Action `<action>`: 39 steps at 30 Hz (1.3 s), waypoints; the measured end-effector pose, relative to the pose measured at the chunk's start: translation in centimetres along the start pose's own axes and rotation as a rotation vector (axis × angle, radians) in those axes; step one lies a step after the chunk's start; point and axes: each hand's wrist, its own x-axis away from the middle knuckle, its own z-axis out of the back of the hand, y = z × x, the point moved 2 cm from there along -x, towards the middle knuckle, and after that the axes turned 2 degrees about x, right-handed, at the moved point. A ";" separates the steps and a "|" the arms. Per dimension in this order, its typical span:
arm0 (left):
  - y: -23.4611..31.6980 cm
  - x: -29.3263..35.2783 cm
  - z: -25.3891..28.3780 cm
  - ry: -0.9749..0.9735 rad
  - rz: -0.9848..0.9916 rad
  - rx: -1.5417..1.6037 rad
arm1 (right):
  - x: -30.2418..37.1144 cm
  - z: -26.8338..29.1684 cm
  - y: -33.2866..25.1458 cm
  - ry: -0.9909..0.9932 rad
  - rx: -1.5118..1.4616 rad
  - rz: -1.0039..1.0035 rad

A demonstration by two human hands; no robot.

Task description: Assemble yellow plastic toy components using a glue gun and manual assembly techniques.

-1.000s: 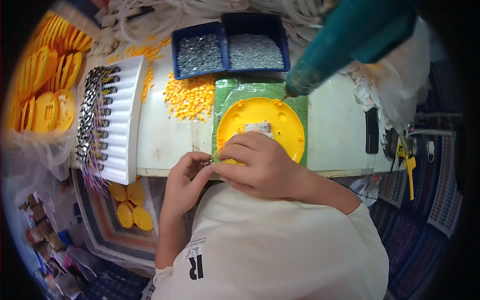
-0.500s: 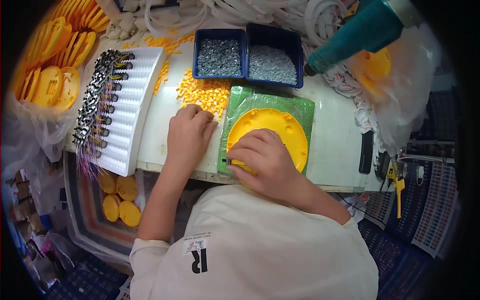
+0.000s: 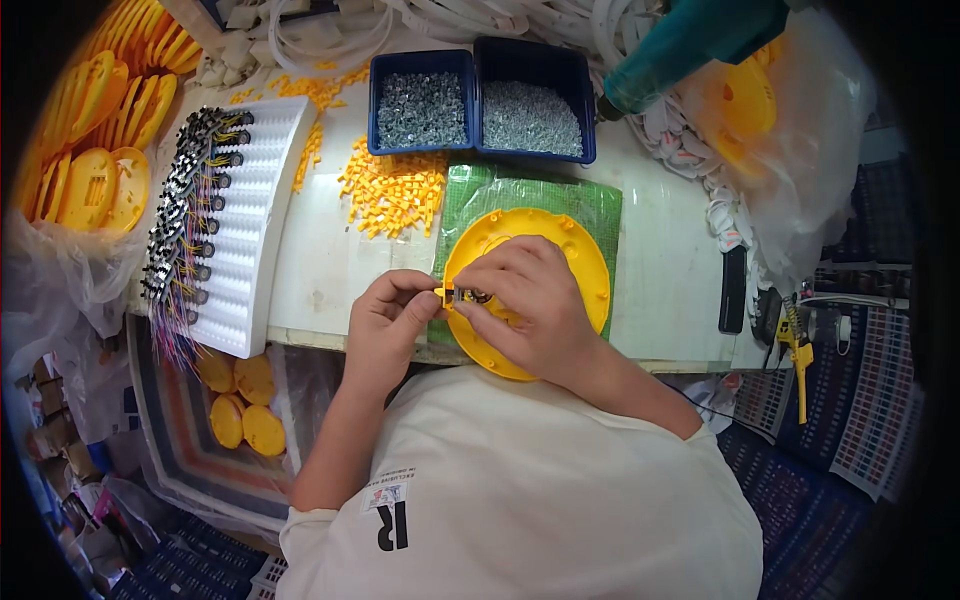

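A round yellow plastic cover (image 3: 588, 262) with small posts inside its rim lies on a green mat (image 3: 470, 190) before me. My left hand (image 3: 385, 318) is at the cover's left edge, thumb and forefinger pinching a small yellow plastic piece (image 3: 440, 292). Over the cover, my right hand (image 3: 540, 315) is closed on a small black and silver part (image 3: 460, 295), which meets the yellow piece. Fingers hide much of both parts, and whether the two are joined I cannot tell. A heap of similar yellow pieces (image 3: 392, 190) lies beyond my left hand.
Two blue bins (image 3: 420, 150) hold small metal parts behind the mat. A white ridged foam tray (image 3: 262, 230) with wired components (image 3: 190, 210) stands at left. Stacked yellow covers (image 3: 85, 185) lie far left. A teal power tool (image 3: 690, 55) hangs at upper right.
My left hand has come from the heap of yellow pieces toward me and right, meeting my right hand with a small yellow piece. My right hand stays over the cover.
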 end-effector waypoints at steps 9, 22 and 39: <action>-0.1 -0.1 -0.4 0.004 0.031 -0.020 | 0.3 0.3 0.0 -0.032 0.003 0.004; 3.1 0.2 -2.1 -0.050 -0.414 -0.704 | 0.4 0.1 0.8 -0.091 -0.124 -0.101; 0.6 1.0 -2.0 0.136 -0.059 -0.360 | 0.6 -0.5 0.2 -0.145 0.114 0.032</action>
